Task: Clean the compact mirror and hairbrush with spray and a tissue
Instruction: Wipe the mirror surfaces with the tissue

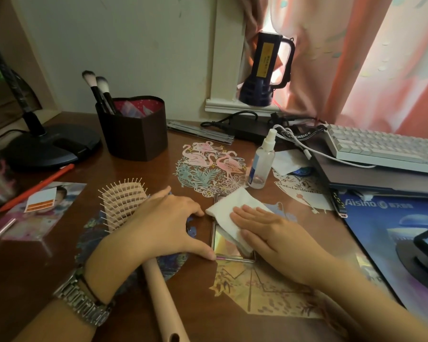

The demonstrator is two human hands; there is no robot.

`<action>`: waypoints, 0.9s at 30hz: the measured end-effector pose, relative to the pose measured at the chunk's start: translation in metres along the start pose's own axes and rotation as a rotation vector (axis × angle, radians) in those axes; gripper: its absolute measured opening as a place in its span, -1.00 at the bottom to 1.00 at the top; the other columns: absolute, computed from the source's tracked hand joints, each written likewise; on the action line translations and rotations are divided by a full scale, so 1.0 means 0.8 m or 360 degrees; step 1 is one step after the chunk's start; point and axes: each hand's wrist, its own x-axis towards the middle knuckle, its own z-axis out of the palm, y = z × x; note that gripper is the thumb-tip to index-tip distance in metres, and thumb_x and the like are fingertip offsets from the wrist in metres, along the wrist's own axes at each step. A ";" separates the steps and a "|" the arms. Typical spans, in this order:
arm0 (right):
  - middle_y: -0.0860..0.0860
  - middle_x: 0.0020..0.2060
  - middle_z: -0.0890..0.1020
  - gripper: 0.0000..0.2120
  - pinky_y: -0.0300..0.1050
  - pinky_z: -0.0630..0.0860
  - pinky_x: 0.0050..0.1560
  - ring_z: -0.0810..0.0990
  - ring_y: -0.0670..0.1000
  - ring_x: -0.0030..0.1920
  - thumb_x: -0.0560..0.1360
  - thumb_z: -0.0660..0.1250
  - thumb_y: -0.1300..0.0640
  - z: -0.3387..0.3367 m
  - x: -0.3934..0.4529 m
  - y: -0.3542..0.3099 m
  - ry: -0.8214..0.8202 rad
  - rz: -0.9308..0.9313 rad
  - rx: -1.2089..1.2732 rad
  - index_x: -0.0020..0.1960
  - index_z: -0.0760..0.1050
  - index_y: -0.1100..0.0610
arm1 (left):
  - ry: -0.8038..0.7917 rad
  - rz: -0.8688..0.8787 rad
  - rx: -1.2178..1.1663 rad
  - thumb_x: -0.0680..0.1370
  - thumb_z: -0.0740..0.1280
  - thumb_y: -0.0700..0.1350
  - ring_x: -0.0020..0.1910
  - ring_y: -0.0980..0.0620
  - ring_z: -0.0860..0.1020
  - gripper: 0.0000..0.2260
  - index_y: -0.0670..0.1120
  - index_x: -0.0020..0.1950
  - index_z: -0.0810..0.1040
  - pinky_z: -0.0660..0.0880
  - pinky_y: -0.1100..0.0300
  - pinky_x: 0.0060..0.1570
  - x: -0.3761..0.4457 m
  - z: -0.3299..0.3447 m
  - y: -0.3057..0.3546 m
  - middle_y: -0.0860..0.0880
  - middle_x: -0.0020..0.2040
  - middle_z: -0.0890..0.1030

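Head view looks down on a wooden surface where an opened compact mirror lies flat, its lower reflective panel showing while the upper panel is mostly covered; the right hand lies flat with fingers together and extended, pressing a folded white tissue onto the glass, a posture that spreads pressure across the sheet so it wipes rather than bunches; the left hand rests just beside the mirror's left edge, fingers spread, with index tip near the upper corner and thumb tip at the lower corner, apparently bracing the case so it does not slide under the wiping; neither hand pinches anything. The hairbrush lies bristles up on the surface, partly under the left wrist, its long handle running toward the viewer, seemingly waiting its turn; the spray bottle stands upright beyond the tissue, near enough to reach again without shifting the work. A watch sits on the left wrist. Judging from this layout, the mirror step is under way and the brush is not yet being handled; whether the glass is wet cannot be told.
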 end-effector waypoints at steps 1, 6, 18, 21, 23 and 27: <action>-0.20 0.45 0.19 -0.59 -0.36 -0.10 0.42 0.07 -0.26 0.44 0.62 -0.04 -0.06 -0.001 -0.001 0.000 -0.0015 -0.0009 -0.0013 0.46 0.14 -0.10 | -0.0001 0.0000 -0.0001 0.23 0.31 0.45 0.42 0.09 0.22 -0.23 0.17 0.37 0.34 0.00 0.12 0.42 0.000 0.000 0.000 0.20 0.41 0.34; -0.21 0.46 0.17 -0.56 -0.28 -0.14 0.43 0.03 -0.28 0.45 0.60 -0.10 -0.09 0.000 0.013 0.010 -0.0040 -0.0006 -0.0096 0.47 0.13 -0.12 | -0.0003 0.0004 -0.0003 0.24 0.31 0.44 0.42 0.10 0.21 -0.23 0.17 0.38 0.33 0.01 0.12 0.42 -0.001 0.000 0.001 0.20 0.42 0.32; -0.17 0.47 0.17 -0.55 -0.22 -0.21 0.46 0.03 -0.22 0.46 0.61 -0.12 -0.08 0.004 0.018 0.005 -0.0034 -0.0016 -0.0120 0.47 0.14 -0.08 | 0.0003 0.0002 -0.0017 0.24 0.32 0.43 0.42 0.08 0.22 -0.24 0.16 0.38 0.34 0.01 0.11 0.42 -0.001 -0.002 0.001 0.19 0.42 0.33; -0.18 0.46 0.17 -0.51 -0.22 -0.22 0.46 0.03 -0.23 0.46 0.58 -0.16 -0.11 0.004 0.009 -0.002 -0.0048 -0.0035 -0.0122 0.47 0.13 -0.09 | 0.0014 0.0009 -0.0019 0.24 0.33 0.43 0.42 0.08 0.22 -0.24 0.16 0.38 0.35 0.01 0.12 0.42 -0.002 -0.003 0.001 0.18 0.42 0.33; -0.19 0.46 0.17 -0.51 -0.24 -0.24 0.45 0.02 -0.25 0.46 0.57 -0.17 -0.13 0.002 0.009 -0.003 -0.0059 -0.0034 -0.0138 0.47 0.12 -0.10 | 0.0021 0.0012 -0.0018 0.24 0.33 0.43 0.41 0.09 0.23 -0.24 0.16 0.37 0.35 0.01 0.13 0.41 -0.002 -0.002 0.001 0.20 0.40 0.35; -0.19 0.47 0.15 -0.51 -0.20 -0.23 0.46 0.01 -0.25 0.46 0.58 -0.17 -0.13 0.004 0.021 0.003 -0.0085 -0.0025 -0.0176 0.48 0.10 -0.10 | 0.0050 0.0028 -0.0015 0.22 0.32 0.45 0.39 0.11 0.26 -0.23 0.16 0.35 0.36 0.00 0.15 0.42 0.000 0.000 -0.001 0.20 0.38 0.38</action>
